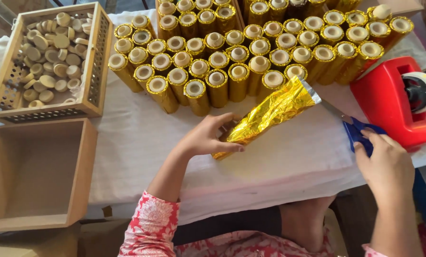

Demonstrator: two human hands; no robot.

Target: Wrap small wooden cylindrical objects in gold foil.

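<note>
Step in hand: wrapping, it seems; gold foil tube (269,114) pinned flat on the white counter (141,147).
Left hand (208,138): grip pressed down on the tube's near end.
Right hand (382,164): grip closed on blue scissors (358,131).
Tube place: just in front of the standing gold tubes (213,71).
Long axis: slanted, open silver end toward the red tape dispenser (389,100).
Next move calls for: probably blades brought squarely to that end.

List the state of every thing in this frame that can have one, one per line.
Left hand: gripping the lower end of the foil-wrapped tube.
Right hand: on the blue scissors' handles.
Foil-wrapped tube: lying tilted, foil loose and crinkled.
Blue scissors: flat on the cloth.
Gold tubes: upright, packed together.
Tape dispenser: loaded with a roll.
Mesh-sided box: holds round caps.
Wooden box: empty.
</note>
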